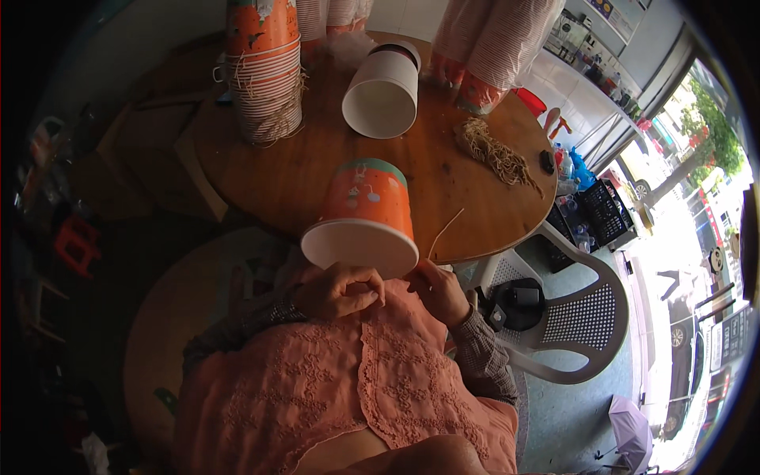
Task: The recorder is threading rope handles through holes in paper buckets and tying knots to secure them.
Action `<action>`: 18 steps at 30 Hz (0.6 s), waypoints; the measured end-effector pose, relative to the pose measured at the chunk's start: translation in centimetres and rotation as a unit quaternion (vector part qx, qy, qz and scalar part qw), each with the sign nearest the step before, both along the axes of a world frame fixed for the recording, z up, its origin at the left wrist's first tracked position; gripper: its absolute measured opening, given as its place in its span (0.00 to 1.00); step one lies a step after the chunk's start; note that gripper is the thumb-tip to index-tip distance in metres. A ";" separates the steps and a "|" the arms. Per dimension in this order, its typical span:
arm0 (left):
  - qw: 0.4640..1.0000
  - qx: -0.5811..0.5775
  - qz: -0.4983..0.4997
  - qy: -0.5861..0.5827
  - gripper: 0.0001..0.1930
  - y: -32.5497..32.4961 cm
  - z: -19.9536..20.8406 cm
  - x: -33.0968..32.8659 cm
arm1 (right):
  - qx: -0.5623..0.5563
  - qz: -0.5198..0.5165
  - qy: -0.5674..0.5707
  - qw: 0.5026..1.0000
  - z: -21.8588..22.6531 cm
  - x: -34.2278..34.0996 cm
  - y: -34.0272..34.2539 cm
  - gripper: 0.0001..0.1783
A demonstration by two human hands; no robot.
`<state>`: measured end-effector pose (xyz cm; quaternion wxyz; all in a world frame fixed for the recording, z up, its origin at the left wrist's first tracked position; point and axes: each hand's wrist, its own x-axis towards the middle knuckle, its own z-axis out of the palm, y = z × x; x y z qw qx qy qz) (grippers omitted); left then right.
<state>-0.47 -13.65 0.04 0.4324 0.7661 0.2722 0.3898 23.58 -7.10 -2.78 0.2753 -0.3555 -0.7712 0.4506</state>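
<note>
An orange paper bucket [368,198] with a green band lies tipped on the near edge of the round table, its white end toward me. Just below that white end is my left hand [340,290], with fingers curled together; anything in them is too small to make out. My right hand [438,291], close to the bucket's lower right side, pinches a thin straw-coloured string [446,232]. The string's free end sticks up over the table edge. Farther right on the tabletop lies a loose bundle of similar strings [499,156].
On the wooden table [317,150] stand a tall stack of orange buckets [265,87] and plastic-wrapped stacks [507,47]. A white bucket [380,99] lies on its side between them. At right are a grey plastic chair [586,317] holding a black bag [518,305], and a black crate [602,214].
</note>
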 end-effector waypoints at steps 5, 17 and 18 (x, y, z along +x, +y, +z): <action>0.998 -0.058 -0.015 -0.026 0.05 -0.4 0.8 0.2 | 0.239 0.030 -0.038 0.970 -1.7 -0.5 1.0 0.05; 0.959 -0.115 -0.103 -0.237 0.04 -3.3 9.4 0.9 | -0.095 0.335 0.129 0.928 7.6 -0.2 -3.0 0.10; 0.961 -0.096 -0.098 -0.240 0.05 -3.3 9.4 1.1 | -0.141 0.307 0.191 0.922 7.2 -0.1 -3.1 0.08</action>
